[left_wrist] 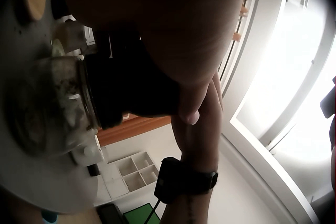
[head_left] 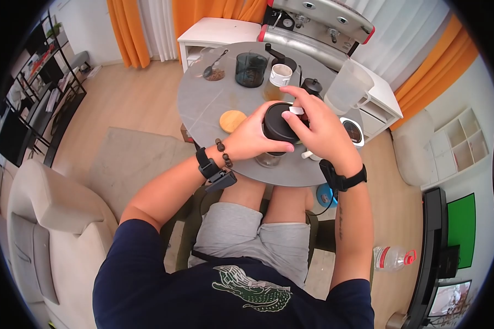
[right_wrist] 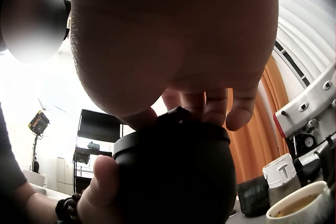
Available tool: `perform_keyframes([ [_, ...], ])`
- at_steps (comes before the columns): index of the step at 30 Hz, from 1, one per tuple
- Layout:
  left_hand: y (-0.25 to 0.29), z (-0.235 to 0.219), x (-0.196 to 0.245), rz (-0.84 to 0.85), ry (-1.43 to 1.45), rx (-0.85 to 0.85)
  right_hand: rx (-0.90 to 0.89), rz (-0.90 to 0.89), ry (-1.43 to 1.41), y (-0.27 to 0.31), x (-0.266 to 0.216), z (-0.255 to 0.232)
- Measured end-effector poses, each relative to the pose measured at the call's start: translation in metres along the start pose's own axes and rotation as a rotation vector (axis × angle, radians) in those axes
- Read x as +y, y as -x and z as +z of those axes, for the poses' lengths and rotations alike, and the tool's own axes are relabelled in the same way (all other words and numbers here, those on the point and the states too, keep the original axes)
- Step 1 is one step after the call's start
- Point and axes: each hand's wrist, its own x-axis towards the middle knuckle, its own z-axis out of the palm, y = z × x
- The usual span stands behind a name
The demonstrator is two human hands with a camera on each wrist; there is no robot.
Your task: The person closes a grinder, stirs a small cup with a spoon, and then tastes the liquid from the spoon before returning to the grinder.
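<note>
My left hand [head_left: 252,130] grips the side of a black cylindrical canister [head_left: 280,122], thumb along the near side. Below the black part is a clear glass jar [left_wrist: 68,98], close over the table at its near edge. On top, my right hand [head_left: 321,123] has its thumb and fingers closed around a small raised knob [right_wrist: 176,113] on the lid. A pale patch [head_left: 295,110] shows by its thumb in the head view. The right palm hides part of the lid in the right wrist view.
On the round grey table [head_left: 203,104] stand a dark see-through container [head_left: 251,70], a jar with a white top [head_left: 281,74], a black crank handle [head_left: 277,54] and a clear pitcher [head_left: 348,85]. A round wooden lid [head_left: 233,121] lies left of the hands. An espresso machine [head_left: 318,24] stands behind.
</note>
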Motion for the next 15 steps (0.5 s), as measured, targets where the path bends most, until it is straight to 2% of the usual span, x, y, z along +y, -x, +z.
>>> perform_keyframes([
  [2, 0.001, 0.002, 0.001, -0.042, -0.053, 0.032, 0.124, -0.076, 0.323, 0.002, -0.007, 0.001],
  [5, 0.004, 0.008, 0.005, -0.040, -0.009, 0.055, 0.199, -0.095, 0.481, 0.007, -0.018, 0.001],
  [8, 0.003, 0.011, 0.003, -0.038, -0.001, 0.063, 0.184, -0.062, 0.553, 0.008, -0.022, 0.000],
  [15, 0.005, 0.022, -0.005, -0.010, -0.034, 0.126, 0.214, -0.073, 0.494, 0.008, -0.012, 0.004],
])
